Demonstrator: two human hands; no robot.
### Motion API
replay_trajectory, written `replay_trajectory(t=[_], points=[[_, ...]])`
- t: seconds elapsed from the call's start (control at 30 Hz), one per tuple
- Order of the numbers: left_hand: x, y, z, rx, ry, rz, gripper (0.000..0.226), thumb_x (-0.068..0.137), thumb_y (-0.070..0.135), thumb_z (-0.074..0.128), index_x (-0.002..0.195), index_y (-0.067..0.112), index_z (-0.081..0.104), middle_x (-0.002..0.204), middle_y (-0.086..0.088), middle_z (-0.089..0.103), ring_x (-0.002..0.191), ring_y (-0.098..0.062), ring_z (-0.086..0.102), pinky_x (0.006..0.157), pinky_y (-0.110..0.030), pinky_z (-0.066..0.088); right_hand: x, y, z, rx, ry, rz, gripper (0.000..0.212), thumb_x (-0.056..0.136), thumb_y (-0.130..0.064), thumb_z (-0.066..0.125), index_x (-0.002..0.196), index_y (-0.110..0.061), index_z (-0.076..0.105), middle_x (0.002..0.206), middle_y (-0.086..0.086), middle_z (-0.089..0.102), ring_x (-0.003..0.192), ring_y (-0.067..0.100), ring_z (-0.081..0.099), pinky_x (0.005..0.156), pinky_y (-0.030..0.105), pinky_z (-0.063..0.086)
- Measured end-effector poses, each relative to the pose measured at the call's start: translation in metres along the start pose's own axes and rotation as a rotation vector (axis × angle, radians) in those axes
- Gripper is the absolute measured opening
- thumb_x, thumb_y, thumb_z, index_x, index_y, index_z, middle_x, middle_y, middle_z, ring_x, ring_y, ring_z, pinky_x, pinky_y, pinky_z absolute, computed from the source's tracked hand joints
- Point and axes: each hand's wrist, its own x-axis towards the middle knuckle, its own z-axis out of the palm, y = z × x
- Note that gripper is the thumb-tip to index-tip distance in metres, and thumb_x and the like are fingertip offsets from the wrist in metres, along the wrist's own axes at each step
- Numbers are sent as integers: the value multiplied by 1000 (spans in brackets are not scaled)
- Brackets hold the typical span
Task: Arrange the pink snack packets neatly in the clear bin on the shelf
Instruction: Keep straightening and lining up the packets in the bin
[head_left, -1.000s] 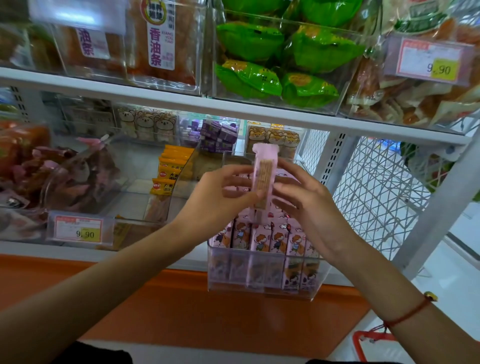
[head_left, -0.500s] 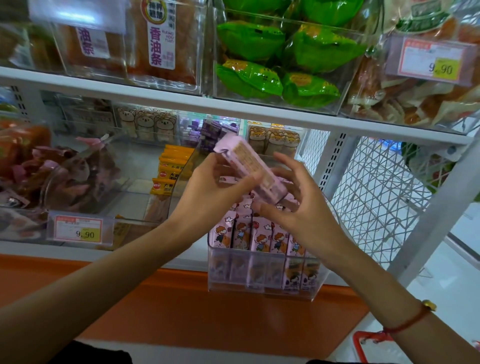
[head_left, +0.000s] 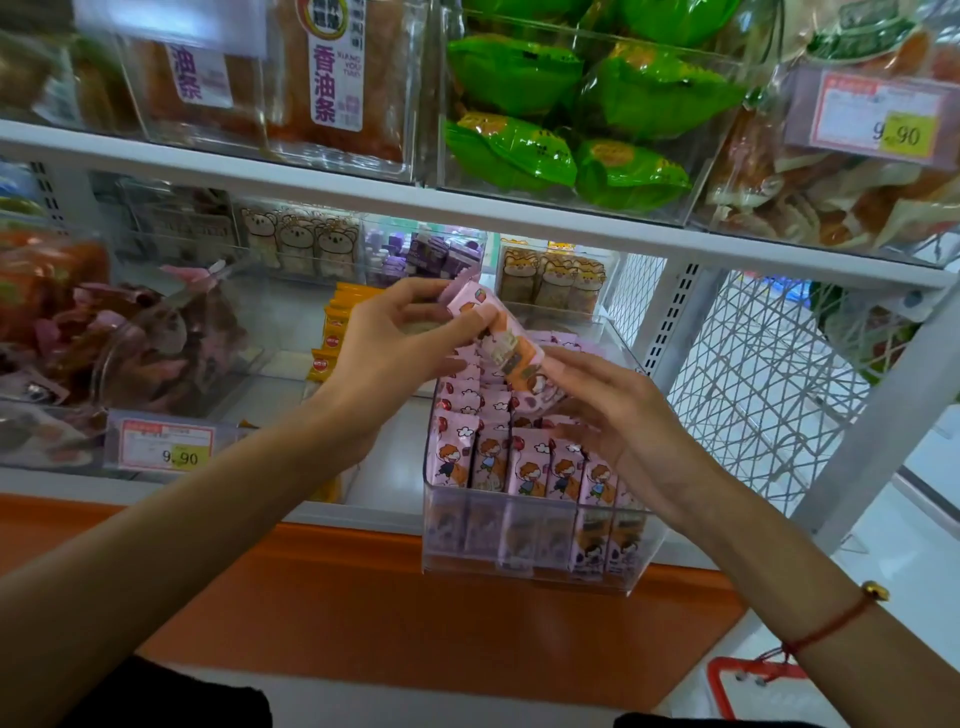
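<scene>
Right wrist: red cord bracelet (head_left: 826, 623) with a gold bead. Behind it, at the bottom edge, part of a red basket (head_left: 748, 686), cut off.

Clear bin (head_left: 530, 551): stands at the front edge of the lower shelf (head_left: 374, 488), its front wall overhanging the orange shelf front. Holds rows of upright pink packets (head_left: 524, 467) printed with a cartoon child and clouds; print behind the lower wall too dim to read.

Right hand (head_left: 618, 415): over the right half of the bin, fingers loosely curved, fingertips against the lower end of the raised packet and the packet tops beneath; whether they pinch it is hard to make out.

Left hand (head_left: 395, 343): thumb and fingers pinch the upper end of one pink packet (head_left: 506, 343), held tilted above the bin's middle rows, its lower end down toward the right hand. Its writing is blurred.

Price tag (head_left: 166, 449), left front edge of the same shelf: "9.90".

Further back on the lower shelf: yellow packets (head_left: 337, 332), purple packets (head_left: 436, 254), bear-print packets (head_left: 301, 239), another bear-print set (head_left: 550, 275); labels unreadable.

Upper shelf: brown fried-dough packs (head_left: 332, 67) labelled "香油条"; green packets (head_left: 571, 109); a second price tag (head_left: 878, 119), "9.90", at the right edge.
</scene>
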Motion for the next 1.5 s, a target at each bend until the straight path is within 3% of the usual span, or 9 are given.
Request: replay_trajectory(t=[0.17,0.27,0.43,0.6,0.8,0.97,1.17,1.33,1.5], points=[[1,-7,1,99,82,38,28,78,38,72,95,17,63,82,-1,66,65,2,65,53,-13,51,1,1,-2,-29,25,27,33,79,-39,62,94,-10,70,69,3,69,61,10,64,53,15,50],[2,-10,-1,129,52,57,24,83,39,68,98,21,64,87,0,67,73,0,66,58,-14,54,1,4,-2,-32,37,29,30,83,-37,62,96,-10,70,74,7,70,64,11,66,53,15,51],[2,-5,1,46,-67,115,16,92,27,59,108,28,58,99,10,70,92,-5,69,74,-21,57,-1,3,-3,-178,58,-178,46,63,-46,71,104,-27,68,93,-4,73,82,10,70,70,22,57],[-5,4,8,80,-163,304,27,88,13,64,110,25,52,113,2,64,98,-9,68,76,-22,56,1,8,-10,-330,93,-279,34,81,-36,61,115,-32,58,114,-12,64,100,4,64,78,17,53],[-4,0,10,164,-41,359,35,90,15,63,123,26,54,118,9,62,101,-3,65,80,-22,56,9,26,-23,-758,201,-243,39,84,-26,69,116,-26,48,101,-13,55,93,6,55,69,14,45],[4,-10,6,356,-105,340,37,87,23,65,122,30,56,115,8,65,101,-4,65,83,-25,56,10,37,-26,-1222,-10,-236,42,83,-50,64,119,-28,59,106,-7,56,101,10,44,79,29,39],[19,-10,10,540,-249,382,36,86,28,68,116,42,55,107,30,55,91,17,58,70,-3,49,9,34,-32,-1170,-73,-238,38,78,-58,65,108,-36,64,103,-14,58,98,5,46,81,30,43],[36,-7,13,698,-362,331,45,81,40,68,123,30,56,116,12,61,95,-4,67,73,-20,57,7,31,-34,-1129,-69,-272,39,72,-58,71,105,-38,65,110,-16,64,100,4,54,86,29,48],[45,0,29,813,-455,336,42,79,39,73,117,31,57,105,11,64,84,3,66,79,-24,56,5,30,-33,-1135,-48,-309,38,70,-62,71,100,-39,65,107,-18,64,95,1,57,81,24,47]])
